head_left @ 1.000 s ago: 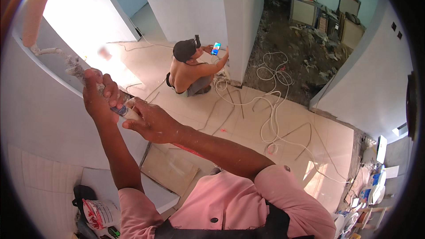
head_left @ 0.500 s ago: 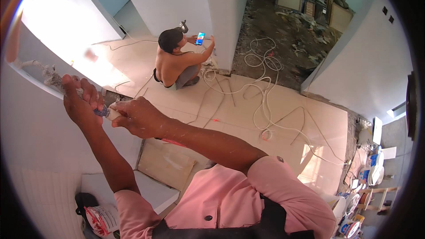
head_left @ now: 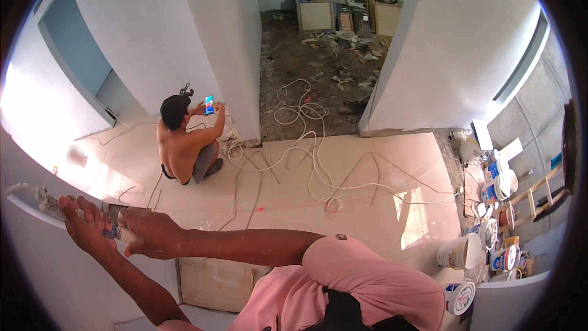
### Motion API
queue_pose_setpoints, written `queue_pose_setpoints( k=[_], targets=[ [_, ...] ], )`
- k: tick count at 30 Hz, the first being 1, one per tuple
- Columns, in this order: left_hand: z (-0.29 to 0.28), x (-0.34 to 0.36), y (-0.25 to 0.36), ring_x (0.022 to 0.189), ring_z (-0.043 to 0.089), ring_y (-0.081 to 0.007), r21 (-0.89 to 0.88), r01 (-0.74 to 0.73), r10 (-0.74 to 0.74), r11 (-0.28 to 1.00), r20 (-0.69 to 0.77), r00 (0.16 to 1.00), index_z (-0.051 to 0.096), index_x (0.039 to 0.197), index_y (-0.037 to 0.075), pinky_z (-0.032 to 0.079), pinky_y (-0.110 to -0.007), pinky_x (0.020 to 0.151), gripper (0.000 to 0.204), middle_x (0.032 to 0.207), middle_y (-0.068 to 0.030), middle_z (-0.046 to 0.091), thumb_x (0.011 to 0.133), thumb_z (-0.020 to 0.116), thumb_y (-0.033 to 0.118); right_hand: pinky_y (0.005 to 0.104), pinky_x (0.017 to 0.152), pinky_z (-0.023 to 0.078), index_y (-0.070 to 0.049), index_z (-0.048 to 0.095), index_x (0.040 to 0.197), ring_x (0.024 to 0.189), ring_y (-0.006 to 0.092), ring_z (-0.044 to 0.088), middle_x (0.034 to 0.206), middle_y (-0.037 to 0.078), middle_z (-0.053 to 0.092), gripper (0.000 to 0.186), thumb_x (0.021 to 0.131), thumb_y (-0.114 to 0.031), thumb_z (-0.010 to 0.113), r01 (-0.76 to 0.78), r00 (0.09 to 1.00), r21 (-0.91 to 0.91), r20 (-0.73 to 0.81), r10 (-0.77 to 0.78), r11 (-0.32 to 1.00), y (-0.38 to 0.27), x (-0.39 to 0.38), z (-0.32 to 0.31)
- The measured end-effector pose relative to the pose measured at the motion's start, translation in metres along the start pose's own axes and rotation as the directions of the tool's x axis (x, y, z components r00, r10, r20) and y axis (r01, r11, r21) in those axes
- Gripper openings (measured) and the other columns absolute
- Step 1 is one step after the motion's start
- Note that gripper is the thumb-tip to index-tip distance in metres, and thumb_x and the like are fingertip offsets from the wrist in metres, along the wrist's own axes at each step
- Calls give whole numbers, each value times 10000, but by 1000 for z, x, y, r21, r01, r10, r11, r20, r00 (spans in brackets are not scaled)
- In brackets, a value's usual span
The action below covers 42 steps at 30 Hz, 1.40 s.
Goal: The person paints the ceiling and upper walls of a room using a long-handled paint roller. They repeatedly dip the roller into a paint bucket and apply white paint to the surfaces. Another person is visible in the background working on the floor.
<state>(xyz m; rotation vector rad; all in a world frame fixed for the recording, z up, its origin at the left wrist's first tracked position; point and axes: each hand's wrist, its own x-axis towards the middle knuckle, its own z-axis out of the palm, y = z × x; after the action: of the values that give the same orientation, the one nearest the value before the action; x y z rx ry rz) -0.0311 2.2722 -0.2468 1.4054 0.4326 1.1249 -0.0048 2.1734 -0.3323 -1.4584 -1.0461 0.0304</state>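
Note:
Both hands are at the left, next to the wall edge, on one pale-handled tool (head_left: 127,234) with a blue band. My left hand (head_left: 84,219) wraps its fingers over the tool past the band. My right hand (head_left: 153,233) closes round the handle's near end. Beyond the left fingers sticks out the tool's rough, grey, clumped end (head_left: 46,199), with a thin white piece past it. Its exact kind I cannot make out. Pale dust spots both hands.
A person (head_left: 184,144) squats on the tiled floor (head_left: 294,227), holding a phone (head_left: 209,105). Looped white cable (head_left: 321,175) and thin bent rods (head_left: 375,178) lie nearby. Rubble (head_left: 318,61) covers the far room's floor. Buckets (head_left: 456,252) and a wooden ladder (head_left: 533,202) line the right.
My view has turned to the right, so the room and the squatting person sit further left and lower. Both hands keep their hold on the tool.

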Motion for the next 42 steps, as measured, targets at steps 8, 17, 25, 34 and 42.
queue_pose_setpoints(
  k=[8, 17, 25, 34, 42],
  targets=[
    [6, -4, 3, 351, 255, -59, 39, -10, 11, 999, -24, 1000, 431, 795, 64, 244, -198, 312, 473, 491, 25, 288, 876, 506, 524, 372, 670, 437, 17, 508, 1030, 729, 305, 562, 782, 146, 560, 363, 827, -268, 605, -57, 936, 314, 347, -59, 948, 21, 12, -10],
    [6, -1, -5, 355, 288, -45, -38, 34, -32, 999, 59, 998, 407, 783, 90, 257, -194, 300, 435, 520, 28, 316, 893, 487, 503, 391, 621, 414, -30, 460, 846, 691, 325, 545, 724, 138, 534, 435, 660, -278, 765, -120, 986, 51, 124, 113, 991, 5, 7, -13],
    [6, -5, -19, 352, 290, -56, -50, 67, -59, 997, 146, 987, 392, 783, 95, 261, -199, 297, 417, 507, 24, 303, 899, 492, 483, 419, 660, 436, -60, 431, 961, 834, 332, 564, 850, 127, 534, 527, 656, -332, 765, -171, 976, -128, 115, 185, 977, 10, 2, -11],
    [7, -4, -31, 327, 286, -51, -184, 59, -20, 981, 204, 979, 445, 833, 106, 237, -193, 268, 308, 495, 22, 339, 931, 453, 398, 438, 700, 462, -40, 427, 1030, 858, 350, 572, 958, 147, 535, 470, 753, -326, 676, -48, 992, -193, 106, 69, 980, 25, 3, 0],
    [28, 10, 18, 309, 281, -74, -246, 130, -63, 961, 261, 963, 407, 847, 110, 272, -220, 274, 327, 500, 16, 311, 918, 490, 417, 448, 681, 440, 43, 392, 1131, 824, 405, 561, 914, 241, 547, 450, 895, -317, 524, -19, 996, -14, 90, 20, 1000, 2, 23, -1]
  ],
)
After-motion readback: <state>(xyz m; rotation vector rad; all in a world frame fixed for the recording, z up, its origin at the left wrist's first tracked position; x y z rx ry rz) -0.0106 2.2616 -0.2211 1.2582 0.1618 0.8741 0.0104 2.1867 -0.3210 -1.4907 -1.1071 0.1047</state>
